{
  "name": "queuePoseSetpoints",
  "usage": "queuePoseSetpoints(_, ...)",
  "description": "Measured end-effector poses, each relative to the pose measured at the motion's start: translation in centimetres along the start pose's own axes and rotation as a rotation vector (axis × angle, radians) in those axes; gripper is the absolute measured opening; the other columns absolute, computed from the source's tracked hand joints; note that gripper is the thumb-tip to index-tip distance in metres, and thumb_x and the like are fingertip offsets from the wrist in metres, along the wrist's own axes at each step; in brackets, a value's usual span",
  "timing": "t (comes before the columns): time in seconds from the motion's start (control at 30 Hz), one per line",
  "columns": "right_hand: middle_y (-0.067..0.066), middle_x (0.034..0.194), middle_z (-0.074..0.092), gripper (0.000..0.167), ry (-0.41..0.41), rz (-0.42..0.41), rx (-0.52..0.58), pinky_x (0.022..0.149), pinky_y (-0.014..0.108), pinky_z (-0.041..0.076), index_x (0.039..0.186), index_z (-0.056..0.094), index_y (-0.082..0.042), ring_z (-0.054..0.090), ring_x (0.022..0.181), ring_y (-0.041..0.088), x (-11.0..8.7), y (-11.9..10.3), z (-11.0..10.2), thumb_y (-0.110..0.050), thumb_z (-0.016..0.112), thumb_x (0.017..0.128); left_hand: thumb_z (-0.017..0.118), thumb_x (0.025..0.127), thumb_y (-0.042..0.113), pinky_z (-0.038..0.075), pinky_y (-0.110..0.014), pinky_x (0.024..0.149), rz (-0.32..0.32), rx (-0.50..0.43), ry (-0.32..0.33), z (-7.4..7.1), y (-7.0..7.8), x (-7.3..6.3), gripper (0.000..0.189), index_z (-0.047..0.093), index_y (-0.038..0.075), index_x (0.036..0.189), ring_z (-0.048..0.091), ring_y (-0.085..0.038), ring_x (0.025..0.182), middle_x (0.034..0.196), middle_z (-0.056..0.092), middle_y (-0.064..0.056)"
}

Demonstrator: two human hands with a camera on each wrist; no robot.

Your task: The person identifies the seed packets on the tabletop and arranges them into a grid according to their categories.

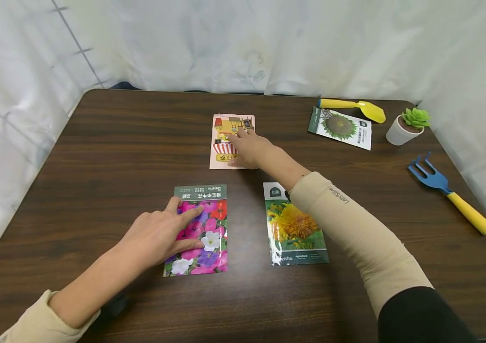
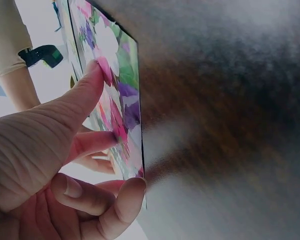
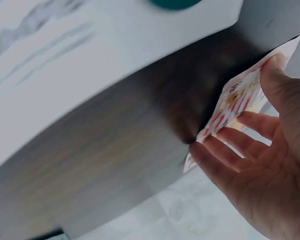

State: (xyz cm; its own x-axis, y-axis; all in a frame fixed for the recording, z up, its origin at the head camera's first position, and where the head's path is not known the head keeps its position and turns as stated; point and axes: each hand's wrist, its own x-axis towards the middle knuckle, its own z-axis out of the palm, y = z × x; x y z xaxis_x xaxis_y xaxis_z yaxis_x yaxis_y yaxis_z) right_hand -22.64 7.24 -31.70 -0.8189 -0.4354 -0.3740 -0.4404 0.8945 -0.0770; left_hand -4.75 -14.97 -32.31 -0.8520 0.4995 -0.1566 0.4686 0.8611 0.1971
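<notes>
A seed packet with pink, purple and white flowers (image 1: pixel 214 224) lies flat on the dark wooden table (image 1: pixel 118 143). My left hand (image 1: pixel 153 238) rests at its left side, thumb and fingertips touching its printed face. Farther back, my right hand (image 1: pixel 251 150) reaches over a pink illustrated card or packet (image 1: pixel 223 147). In the right wrist view, the thumb and spread fingertips touch the pink packet (image 3: pixel 240 100). Below the right forearm lies a packet showing yellow flowers (image 1: pixel 296 228), partly covered by the sleeve.
At the back right lie a white sunflower-head packet (image 1: pixel 341 127) and a yellow trowel (image 1: pixel 354 105). A small potted succulent (image 1: pixel 407 126) stands near the right edge, with a blue hand fork with yellow handle (image 1: pixel 452 193) in front. White curtains (image 1: pixel 208 43) hang behind the table.
</notes>
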Motion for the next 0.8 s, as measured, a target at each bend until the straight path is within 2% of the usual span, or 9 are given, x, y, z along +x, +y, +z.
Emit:
queuePoseSetpoints(0.43,0.018,0.166,0.022,0.081,0.015,-0.048,0.007,0.12,0.048,0.03,0.164,0.025,-0.014,0.021,0.154,0.038,0.7,-3.5,0.5,-0.054,0.057,0.1,0.078,0.085,0.057,0.038,-0.028,0.044,0.006,-0.002,0.019,0.1,-0.1,-0.2,0.071,0.064,0.017,0.141,0.047,-0.013,0.05,0.107,0.057,-0.021)
queuePoseSetpoints(0.6,0.016,0.164,0.026,0.081,0.033,-0.063,0.005,0.12,0.046,0.03,0.163,0.026,-0.015,0.023,0.153,0.038,1.0,-4.2,0.5,-0.055,0.057,0.1,0.078,0.085,0.057,0.037,-0.027,0.044,0.015,-0.002,0.027,0.2,-0.3,-0.2,0.071,0.063,0.017,0.142,0.045,-0.013,0.048,0.106,0.057,-0.021)
queuePoseSetpoints(0.8,0.016,0.167,0.022,0.08,0.027,-0.062,0.018,0.121,0.046,0.029,0.164,0.025,-0.016,0.019,0.154,0.037,1.2,-4.9,0.5,-0.055,0.056,0.101,0.078,0.085,0.057,0.037,-0.027,0.044,0.02,-0.002,0.032,0.2,-0.3,-0.1,0.071,0.064,0.017,0.142,0.045,-0.013,0.048,0.104,0.056,-0.02)
